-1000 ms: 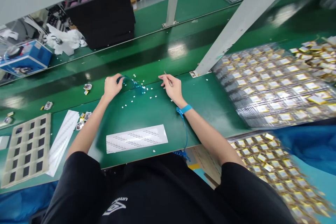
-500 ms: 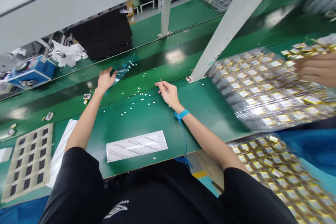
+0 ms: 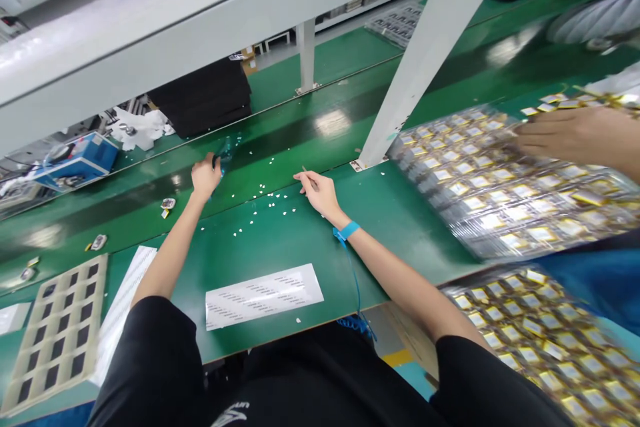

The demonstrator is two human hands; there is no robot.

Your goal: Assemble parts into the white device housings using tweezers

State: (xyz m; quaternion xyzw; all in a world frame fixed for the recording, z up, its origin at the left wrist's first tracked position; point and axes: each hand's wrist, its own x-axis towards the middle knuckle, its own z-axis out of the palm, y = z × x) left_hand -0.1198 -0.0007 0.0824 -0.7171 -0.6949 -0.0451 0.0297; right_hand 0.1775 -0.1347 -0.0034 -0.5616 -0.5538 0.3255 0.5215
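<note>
My left hand is closed on a clear plastic film, which extends from the fingers over the far green surface. Small bluish bits show near the film's upper end. My right hand, with a blue strap at its wrist, pinches a thin pointed tool, perhaps tweezers. Between and below the hands, several small white pieces lie scattered on the green surface. Nearer my body lies a white printed sheet.
Trays of small yellow-edged parts fill the right side, where another person's hand reaches in. A slanted white post rises beyond my right hand. At left sit a beige tray and a blue box.
My left hand has turned and its fingers have closed more around the film. The other person's hand has moved left over the tray. My right hand stays nearly in place; the view has tilted up.
</note>
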